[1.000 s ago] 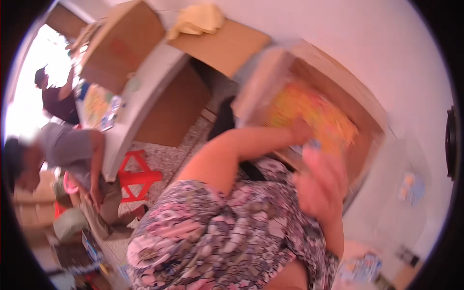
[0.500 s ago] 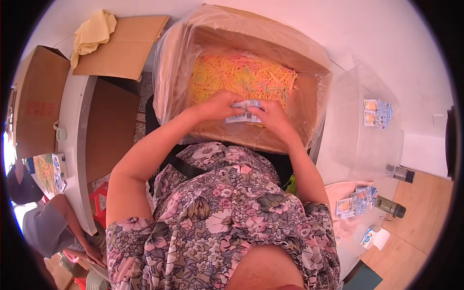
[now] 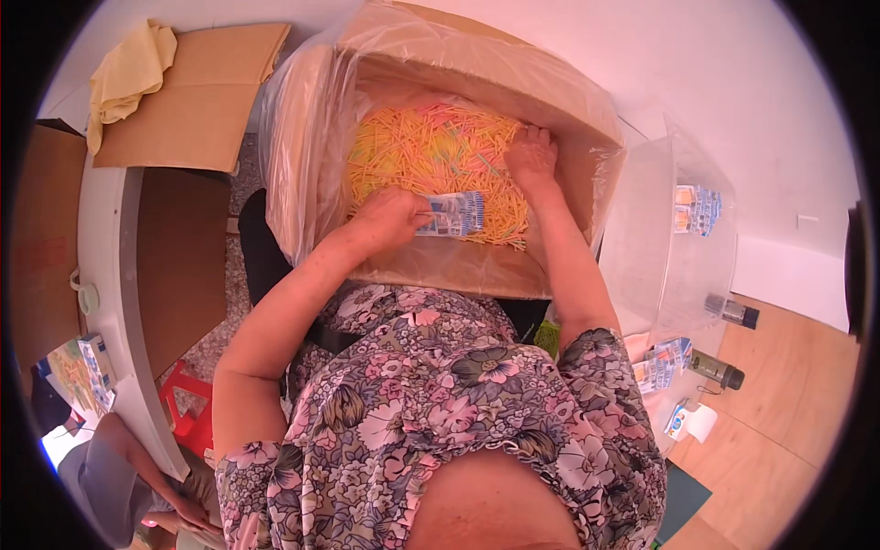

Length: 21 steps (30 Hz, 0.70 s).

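Observation:
A cardboard box lined with clear plastic stands in front of me, filled with several thin yellow and orange sticks. My left hand holds a small clear printed packet over the sticks near the box's front wall. My right hand rests palm down on the sticks at the box's right side, fingers spread into the pile.
A clear plastic tub with a printed packet inside stands right of the box. More packets and two dark bottles lie at lower right. Flat cardboard with a yellow cloth sits upper left. Another person crouches lower left beside a red stool.
The view has swung down onto the box. My right hand let go of the packet and moved to the right into the sticks; the left hand keeps the packet.

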Available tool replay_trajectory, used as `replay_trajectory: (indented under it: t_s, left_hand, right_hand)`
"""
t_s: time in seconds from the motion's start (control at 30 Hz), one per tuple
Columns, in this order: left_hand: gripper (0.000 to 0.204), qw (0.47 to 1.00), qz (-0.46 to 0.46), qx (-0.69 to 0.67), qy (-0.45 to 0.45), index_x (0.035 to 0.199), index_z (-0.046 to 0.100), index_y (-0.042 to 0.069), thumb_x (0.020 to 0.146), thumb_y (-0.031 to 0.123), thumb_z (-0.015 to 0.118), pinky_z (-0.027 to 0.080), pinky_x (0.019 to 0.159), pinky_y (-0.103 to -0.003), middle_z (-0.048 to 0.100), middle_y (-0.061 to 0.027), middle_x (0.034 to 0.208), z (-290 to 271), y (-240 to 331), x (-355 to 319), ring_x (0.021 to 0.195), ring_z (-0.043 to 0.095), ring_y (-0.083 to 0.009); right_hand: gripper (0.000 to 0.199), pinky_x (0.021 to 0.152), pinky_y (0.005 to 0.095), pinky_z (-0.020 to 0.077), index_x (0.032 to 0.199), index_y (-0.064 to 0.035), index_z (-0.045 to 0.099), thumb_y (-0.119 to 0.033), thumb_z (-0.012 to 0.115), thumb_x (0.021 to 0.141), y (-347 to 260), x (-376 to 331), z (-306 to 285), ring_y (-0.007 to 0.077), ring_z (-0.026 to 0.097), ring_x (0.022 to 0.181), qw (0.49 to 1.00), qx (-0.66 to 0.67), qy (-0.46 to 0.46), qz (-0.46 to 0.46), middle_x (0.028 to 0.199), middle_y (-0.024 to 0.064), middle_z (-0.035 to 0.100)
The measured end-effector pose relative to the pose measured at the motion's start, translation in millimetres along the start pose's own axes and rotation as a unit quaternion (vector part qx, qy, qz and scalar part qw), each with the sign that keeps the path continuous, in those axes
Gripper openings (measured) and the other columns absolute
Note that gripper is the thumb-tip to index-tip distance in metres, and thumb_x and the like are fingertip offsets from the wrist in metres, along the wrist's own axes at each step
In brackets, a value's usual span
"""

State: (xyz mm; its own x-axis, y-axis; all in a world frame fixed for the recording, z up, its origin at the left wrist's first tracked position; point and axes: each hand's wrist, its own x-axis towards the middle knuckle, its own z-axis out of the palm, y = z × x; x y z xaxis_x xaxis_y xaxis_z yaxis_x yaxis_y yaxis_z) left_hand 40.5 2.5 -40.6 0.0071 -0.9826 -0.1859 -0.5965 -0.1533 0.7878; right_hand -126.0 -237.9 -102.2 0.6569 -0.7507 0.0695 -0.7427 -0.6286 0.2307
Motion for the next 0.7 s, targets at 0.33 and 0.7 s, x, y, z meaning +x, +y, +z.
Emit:
replay_trajectory:
  t_s: [0.33,0.7]
  left_hand:
    - [0.012,0.995,0.064,0.071,0.011,0.074,0.060,0.003,0.078,0.013,0.058,0.047,0.069,-0.045,0.062,-0.0175,0.075,11.3,-15.2,2.9,0.076,0.060,-0.0362]
    - [0.008,0.994,0.084,0.067,0.017,0.069,0.060,0.004,0.074,0.008,0.054,0.046,0.069,-0.046,0.061,-0.0185,0.072,11.8,-13.5,3.4,0.075,0.060,-0.0366]
  right_hand:
    - [0.027,0.089,0.0430,0.0366,0.105,-0.0023,0.057,-0.012,0.047,0.082,4.4,7.5,-12.3,0.0261,0.047,0.112,0.992,-0.056,0.066,-0.092,0.112,0.0107,0.057]
    - [0.020,0.058,0.0369,0.0481,0.094,-0.0007,0.054,-0.020,0.052,0.090,-7.4,-11.5,-52.0,0.0260,0.058,0.061,0.882,0.439,-0.051,0.162,0.069,0.0097,0.060]
